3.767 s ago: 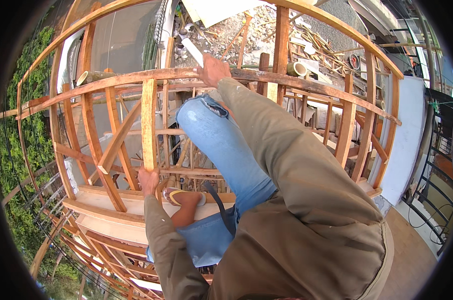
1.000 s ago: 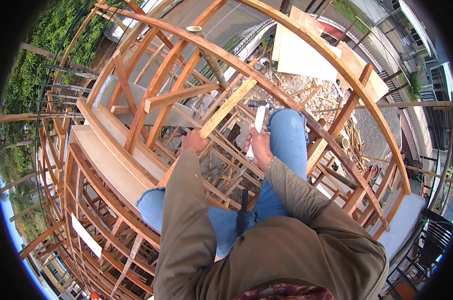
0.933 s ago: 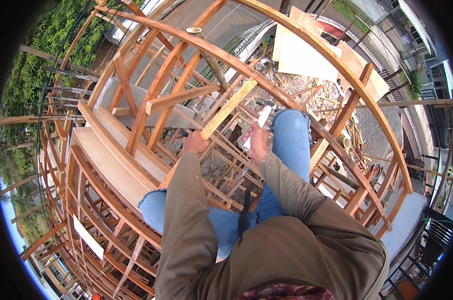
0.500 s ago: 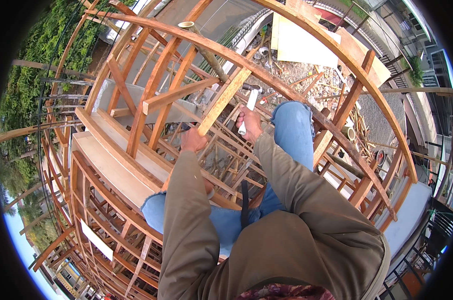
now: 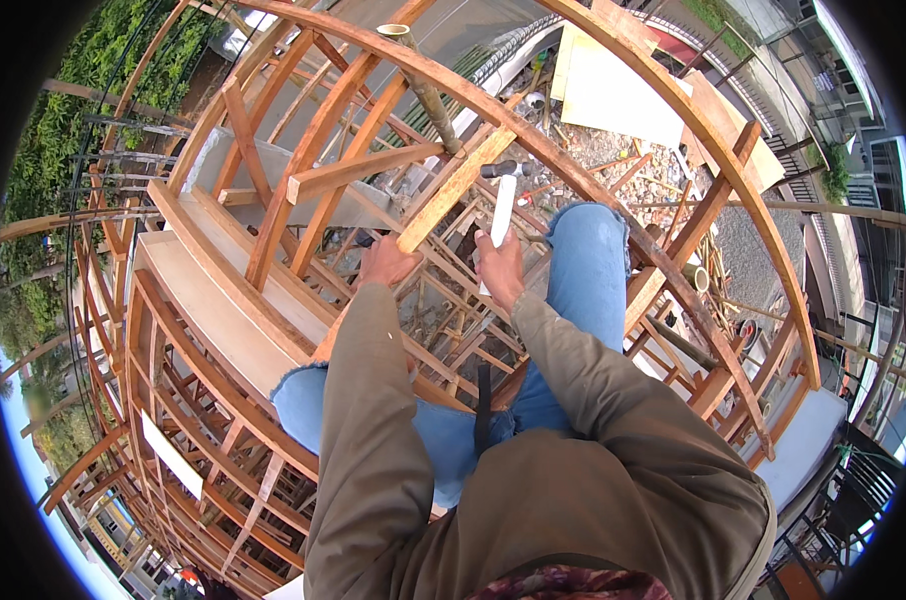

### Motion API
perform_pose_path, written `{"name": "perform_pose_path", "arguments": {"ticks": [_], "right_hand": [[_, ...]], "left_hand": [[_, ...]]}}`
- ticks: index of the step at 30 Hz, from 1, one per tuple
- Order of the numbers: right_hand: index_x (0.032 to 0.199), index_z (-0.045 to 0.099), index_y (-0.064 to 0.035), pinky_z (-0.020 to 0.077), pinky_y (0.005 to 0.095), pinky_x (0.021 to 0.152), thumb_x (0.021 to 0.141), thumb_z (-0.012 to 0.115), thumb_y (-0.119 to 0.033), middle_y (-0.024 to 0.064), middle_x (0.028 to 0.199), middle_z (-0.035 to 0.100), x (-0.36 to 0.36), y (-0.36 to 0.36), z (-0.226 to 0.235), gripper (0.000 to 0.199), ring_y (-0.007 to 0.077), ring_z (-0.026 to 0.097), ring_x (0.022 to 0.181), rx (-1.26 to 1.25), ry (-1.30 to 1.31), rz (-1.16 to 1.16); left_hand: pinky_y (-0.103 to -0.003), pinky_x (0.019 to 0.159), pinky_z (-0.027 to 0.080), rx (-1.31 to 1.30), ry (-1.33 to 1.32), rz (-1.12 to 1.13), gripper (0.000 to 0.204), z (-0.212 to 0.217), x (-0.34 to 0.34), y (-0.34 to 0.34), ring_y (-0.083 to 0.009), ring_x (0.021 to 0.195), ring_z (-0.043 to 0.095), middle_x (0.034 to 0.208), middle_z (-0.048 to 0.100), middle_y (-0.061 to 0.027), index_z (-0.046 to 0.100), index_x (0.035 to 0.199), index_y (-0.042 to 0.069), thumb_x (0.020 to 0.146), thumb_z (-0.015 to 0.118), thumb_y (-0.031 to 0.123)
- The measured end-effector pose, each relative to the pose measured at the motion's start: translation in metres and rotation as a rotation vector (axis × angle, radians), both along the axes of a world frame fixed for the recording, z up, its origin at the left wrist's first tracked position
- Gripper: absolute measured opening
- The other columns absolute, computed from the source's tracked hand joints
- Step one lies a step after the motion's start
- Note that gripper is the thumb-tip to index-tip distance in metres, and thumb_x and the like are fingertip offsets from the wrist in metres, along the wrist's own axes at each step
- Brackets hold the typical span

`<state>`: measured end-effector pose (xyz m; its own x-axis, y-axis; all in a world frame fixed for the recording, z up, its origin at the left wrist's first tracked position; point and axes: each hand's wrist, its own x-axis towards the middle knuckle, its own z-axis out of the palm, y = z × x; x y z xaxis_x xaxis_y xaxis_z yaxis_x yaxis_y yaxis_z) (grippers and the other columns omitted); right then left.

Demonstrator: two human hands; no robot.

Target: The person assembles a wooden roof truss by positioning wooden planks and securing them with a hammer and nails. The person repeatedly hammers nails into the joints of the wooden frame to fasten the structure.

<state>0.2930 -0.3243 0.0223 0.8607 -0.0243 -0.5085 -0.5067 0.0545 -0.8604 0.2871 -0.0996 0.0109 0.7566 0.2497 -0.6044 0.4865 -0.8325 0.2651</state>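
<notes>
My right hand is closed round the white handle of a hammer. Its dark head lies at the far end, close beside a short wooden plank. That plank slants away from me, its far end at a long curved beam. At its near end, my left hand grips the wood, with the fingers partly hidden. A shorter wooden piece runs left from beside the plank. Between my jeans-covered knees, slats and poles show far below.
Curved wooden ribs rise at the left, near pale panels. A bamboo pole stands beyond the plank. Rubble and pale sheets lie on the ground below. More beams cross at the right, and the frame drops away to ground level.
The hammer handle has turned more upright, and my right hand has dropped slightly. My left hand has moved up against the plank's near end. The whole view has shifted a little.
</notes>
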Motion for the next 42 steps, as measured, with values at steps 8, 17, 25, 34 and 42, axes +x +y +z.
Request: {"name": "perform_pose_path", "arguments": {"ticks": [8, 17, 25, 34, 42], "right_hand": [[0.109, 0.057, 0.0021, 0.047, 0.0353, 0.061, 0.099, 0.066, -0.024, 0.0066, 0.08, 0.058, 0.005, 0.01, 0.04, 0.029, 0.0144, 0.054, 0.067, -0.276, -0.288, 0.691], [0.156, 0.042, -0.0105, 0.0533, 0.0446, 0.084, 0.1, 0.064, -0.018, 0.028, 0.114, 0.069, 0.016, 0.155, 0.112, 0.06, 0.0414, 0.071, 0.101, -0.207, -0.936, 1.566], [0.159, 0.04, -0.0228, 0.0535, 0.0481, 0.081, 0.1, 0.064, -0.024, 0.0225, 0.111, 0.072, -0.03, 0.232, 0.086, 0.063, 0.0434, 0.069, 0.091, -0.196, -1.024, 2.011], [0.159, 0.039, -0.0246, 0.0531, 0.048, 0.08, 0.101, 0.063, -0.024, 0.02, 0.111, 0.073, -0.043, 0.247, 0.076, 0.062, 0.042, 0.067, 0.088, -0.366, -1.063, 2.172], [0.159, 0.04, -0.0201, 0.0509, 0.0489, 0.075, 0.1, 0.063, -0.027, 0.0154, 0.114, 0.073, -0.009, 0.187, 0.083, 0.063, 0.0388, 0.068, 0.084, -0.386, -1.003, 1.795]], "left_hand": [[-0.045, 0.099, 0.049, 0.018, -0.101, 0.059, 0.056, -0.005, -0.014, 0.003, -0.0326, 0.112, 0.07, 0.113, 0.074, -0.0167, 0.071, 0.121, 0.012, 0.077, 0.073, 0.046], [-0.047, 0.107, 0.043, -0.047, -0.217, 0.016, 0.055, -0.016, -0.039, 0.007, -0.0269, 0.118, 0.066, 0.127, 0.069, -0.0135, 0.066, 0.13, 0.012, 0.088, 0.068, 0.048], [-0.048, 0.107, 0.042, -0.096, -0.293, 0.041, 0.055, -0.022, -0.065, 0.006, -0.0273, 0.117, 0.067, 0.125, 0.07, -0.0133, 0.066, 0.13, 0.013, 0.088, 0.067, 0.049], [-0.048, 0.107, 0.04, -0.095, -0.286, 0.061, 0.055, -0.018, -0.075, 0.008, -0.0278, 0.115, 0.067, 0.123, 0.071, -0.0131, 0.066, 0.13, 0.013, 0.089, 0.066, 0.05], [-0.048, 0.107, 0.039, -0.011, -0.166, 0.054, 0.056, -0.022, -0.046, 0.012, -0.0282, 0.114, 0.068, 0.121, 0.072, -0.013, 0.066, 0.13, 0.014, 0.089, 0.066, 0.052]]}}
